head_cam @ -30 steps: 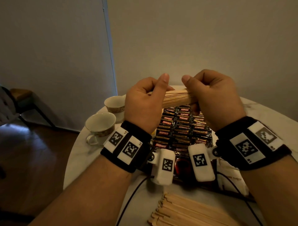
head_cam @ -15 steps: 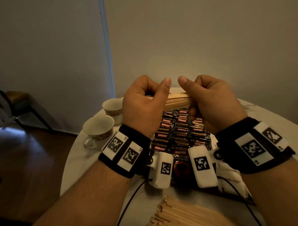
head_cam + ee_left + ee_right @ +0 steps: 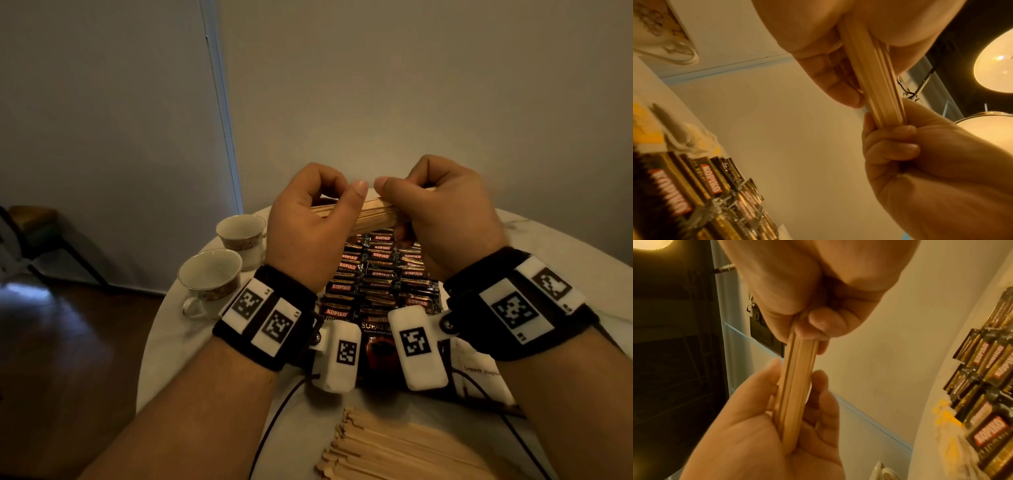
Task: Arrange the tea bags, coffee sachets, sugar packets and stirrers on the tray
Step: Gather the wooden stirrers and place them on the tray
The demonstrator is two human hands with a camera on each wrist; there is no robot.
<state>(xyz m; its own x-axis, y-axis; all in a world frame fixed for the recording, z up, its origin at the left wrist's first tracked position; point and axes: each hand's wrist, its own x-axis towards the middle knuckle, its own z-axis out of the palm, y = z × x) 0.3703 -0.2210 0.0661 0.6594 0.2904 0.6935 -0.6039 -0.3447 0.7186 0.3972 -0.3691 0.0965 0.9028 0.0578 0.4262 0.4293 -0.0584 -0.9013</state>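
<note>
Both hands hold one bundle of wooden stirrers (image 3: 371,216) level above the rows of black Kopiko coffee sachets (image 3: 373,274). My left hand (image 3: 308,222) grips the bundle's left end and my right hand (image 3: 442,219) its right end, thumbs almost meeting on top. In the left wrist view the bundle (image 3: 875,78) runs between the curled fingers of both hands. The right wrist view shows the bundle (image 3: 795,386) lying in the left palm. More loose stirrers (image 3: 394,448) lie on the table near me. A white sugar pouch (image 3: 479,373) sits under my right wrist.
Two empty teacups (image 3: 209,277) (image 3: 241,233) stand at the left of the round white table (image 3: 161,342), close to its edge. Yellow tea bag packets (image 3: 947,421) lie beside the sachets. A wall stands behind the table, and a dark chair (image 3: 34,233) at far left.
My thumbs have drawn closer together on top of the bundle. Both hands keep their grip on the stirrers above the sachets.
</note>
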